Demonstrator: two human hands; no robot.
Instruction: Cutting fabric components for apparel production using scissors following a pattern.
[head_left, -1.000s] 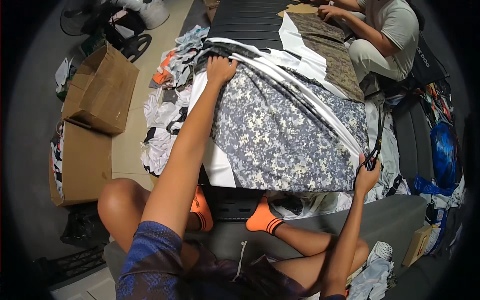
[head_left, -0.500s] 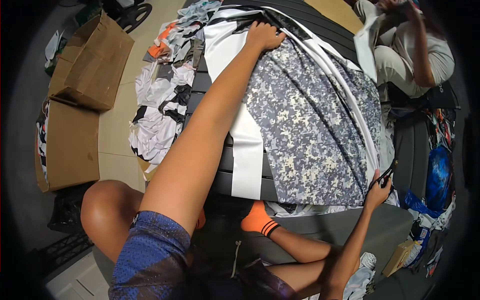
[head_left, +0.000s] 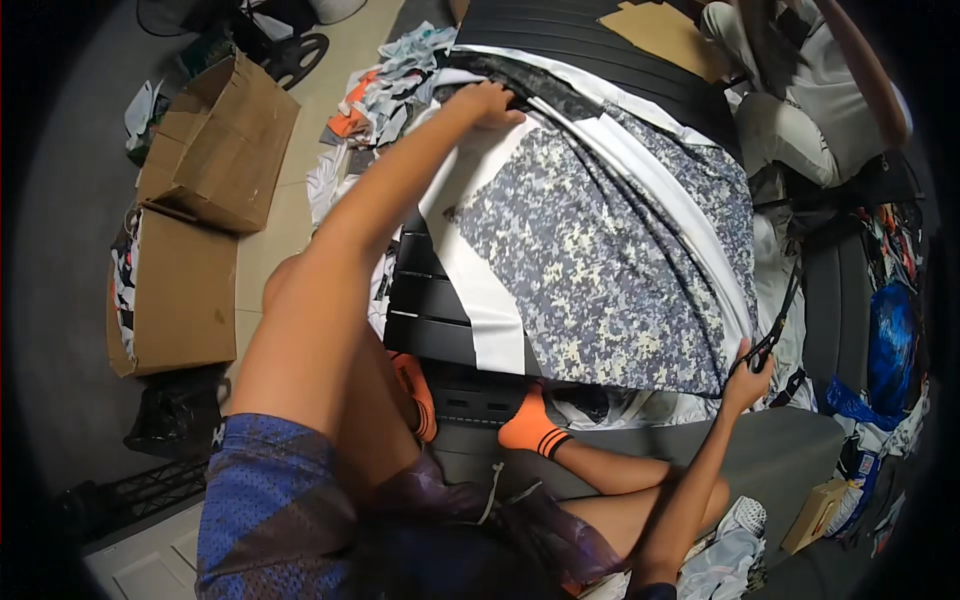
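Observation:
A large piece of grey digital-camouflage fabric (head_left: 600, 270) with white borders lies spread over a black slatted surface (head_left: 430, 285). At its far left edge my left hand (head_left: 490, 104) grips the cloth, fingers curled over a dark and white fold. Near the close right corner, my right hand (head_left: 748, 386) is closed round the handles of black scissors (head_left: 784, 312). Their blades point away from me, alongside the fabric's right edge. A white folded strip (head_left: 655, 190) runs in a curve across the cloth between my hands.
Fabric scraps (head_left: 395, 90) are heaped at the far left. Open cardboard boxes (head_left: 190, 290) stand on the floor at left. Another person (head_left: 800, 130) sits at the far right, beside a cardboard sheet (head_left: 665, 38). Blue plastic bags (head_left: 890, 350) lie at right.
My left hand has drawn toward the left and nearer, still holding the fabric edge. The scissors have swung to point farther away. My view has shifted, and the other person's arm has moved.

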